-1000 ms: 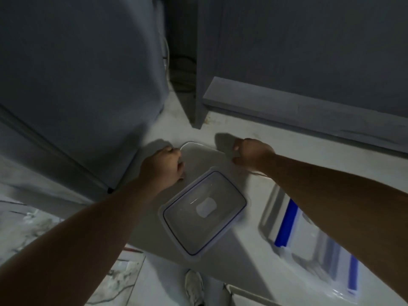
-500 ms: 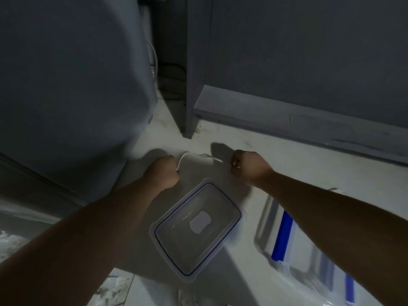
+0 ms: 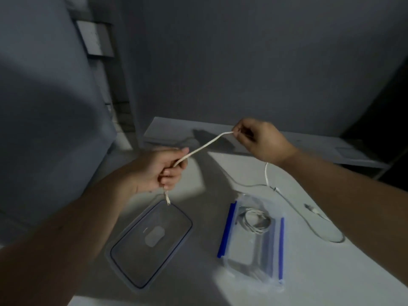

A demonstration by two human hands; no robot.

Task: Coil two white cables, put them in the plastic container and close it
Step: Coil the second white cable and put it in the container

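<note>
On the left, left hand (image 3: 163, 171) is fisted round one end of white cable (image 3: 204, 145). Plug end dangles below the fist, just above the lid (image 3: 152, 237), which lies flat on white table (image 3: 187, 290). Cable runs taut up-right to right hand (image 3: 258, 140), pinched between thumb and fingers. Both hands are raised off the table. Rest of cable drops under the right wrist and trails loose across the table to far right. Plastic container (image 3: 245, 263) sits open between lid and that slack, first coiled cable (image 3: 256, 221) already inside.

Step looks like starting the second coil. To do it well:
- Use the left fist as anchor.
- Right hand slides along and feeds even loops into it.
- Draw slack in gently so it doesn't snag the container edge or knot.
- Size loops to fit beside the first coil.
</note>
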